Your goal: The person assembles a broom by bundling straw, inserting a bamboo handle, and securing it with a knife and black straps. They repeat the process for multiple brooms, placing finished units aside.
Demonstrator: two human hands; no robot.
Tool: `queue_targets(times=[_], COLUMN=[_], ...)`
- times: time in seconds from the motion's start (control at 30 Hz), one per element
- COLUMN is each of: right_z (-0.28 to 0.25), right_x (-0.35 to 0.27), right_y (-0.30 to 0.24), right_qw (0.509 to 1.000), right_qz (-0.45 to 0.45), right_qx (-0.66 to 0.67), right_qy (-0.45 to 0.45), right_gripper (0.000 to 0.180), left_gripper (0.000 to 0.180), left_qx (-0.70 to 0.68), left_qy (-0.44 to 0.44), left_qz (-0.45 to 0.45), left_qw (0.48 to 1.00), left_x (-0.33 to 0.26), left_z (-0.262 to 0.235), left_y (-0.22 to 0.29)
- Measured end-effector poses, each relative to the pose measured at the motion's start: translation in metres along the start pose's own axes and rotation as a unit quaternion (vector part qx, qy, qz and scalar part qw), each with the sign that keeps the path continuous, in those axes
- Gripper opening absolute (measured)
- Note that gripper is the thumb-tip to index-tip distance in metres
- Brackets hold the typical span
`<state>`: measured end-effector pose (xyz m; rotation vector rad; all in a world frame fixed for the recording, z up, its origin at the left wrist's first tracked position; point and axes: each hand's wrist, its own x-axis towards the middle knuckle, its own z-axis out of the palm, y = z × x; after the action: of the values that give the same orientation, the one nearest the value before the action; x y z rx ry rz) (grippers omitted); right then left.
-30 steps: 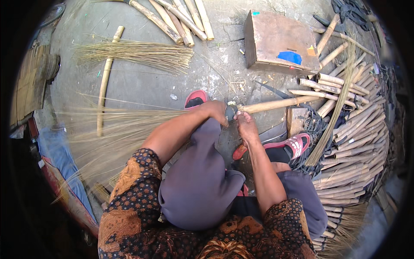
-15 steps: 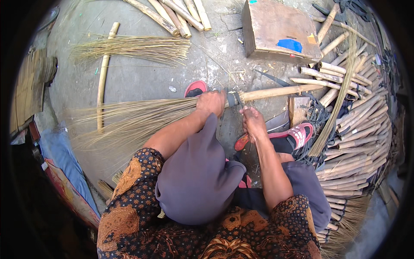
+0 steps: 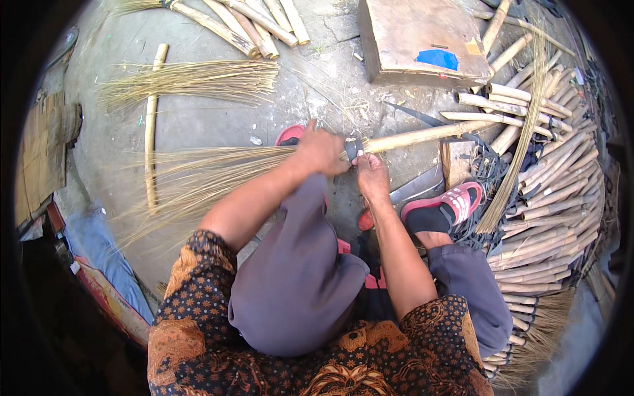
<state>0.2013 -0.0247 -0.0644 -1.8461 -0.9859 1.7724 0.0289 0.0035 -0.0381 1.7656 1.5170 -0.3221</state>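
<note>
Broom [image 3: 396, 140] across knees; both hands grip binding, left hand [image 3: 320, 152], right hand [image 3: 372, 173].

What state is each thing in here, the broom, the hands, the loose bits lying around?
Left hand: clamped around the broom's bound neck.
Right hand: fingers pinching the dark binding.
Broom: lying level, bristles fanned left.
Loose bristle bundle: flat on the floor.
Wooden block: resting flat.

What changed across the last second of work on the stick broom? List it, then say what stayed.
The fan of pale straw bristles swung up from low on the left to nearly level, in line with the bamboo handle. The left hand slid onto the dark binding, and the right hand rose beside it. Both hands kept their grip; the wooden block and the stacked bamboo sticks stayed put.
</note>
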Motion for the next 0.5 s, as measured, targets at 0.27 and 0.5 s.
queue_targets(times=[0.27, 0.5], right_z=[-0.014, -0.009], right_x=[-0.012, -0.017], right_y=[-0.017, -0.028], right_qw=[1.0, 0.998], right_qz=[0.005, 0.049], right_qx=[-0.008, -0.003], right_qy=[-0.028, -0.035], right_gripper=[0.026, 0.026], left_gripper=[0.074, 0.054], left_qx=[-0.14, -0.014], left_qy=[-0.132, 0.137], left_qz=[0.054, -0.043], left_qw=[0.98, 0.99], left_x=[0.006, -0.009], left_z=[-0.013, 0.026], left_y=[0.0, 0.015])
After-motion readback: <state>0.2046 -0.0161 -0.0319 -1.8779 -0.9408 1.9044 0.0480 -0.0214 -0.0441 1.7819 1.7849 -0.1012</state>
